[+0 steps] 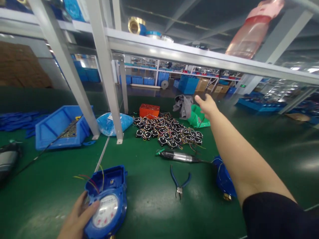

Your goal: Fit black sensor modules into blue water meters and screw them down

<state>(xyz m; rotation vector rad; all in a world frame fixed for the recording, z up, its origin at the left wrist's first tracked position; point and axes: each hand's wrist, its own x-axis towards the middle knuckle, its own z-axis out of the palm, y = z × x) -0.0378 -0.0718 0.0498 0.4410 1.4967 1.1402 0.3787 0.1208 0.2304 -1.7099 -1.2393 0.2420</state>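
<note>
A blue water meter [106,202] with a white dial rests on the green surface, its upper box uncovered and several thin coloured wires sticking out. My left hand [81,214] grips its left side, thumb on the dial's edge. My right hand [207,105] is stretched far forward, fingers apart, in front of a green bin [201,122] and a grey cloth [183,104]. What lies inside the bin is mostly hidden. Left of the bin spreads a pile of black octagonal modules [166,129] with coloured wires.
Blue-handled cutting pliers [179,184] and a black and silver electric screwdriver [178,156] lie in the middle. Beneath my right forearm sits another blue meter [224,176]. Shelf posts [106,69] rise near a blue bin of small parts [57,139]. A pink bottle [251,33] stands overhead.
</note>
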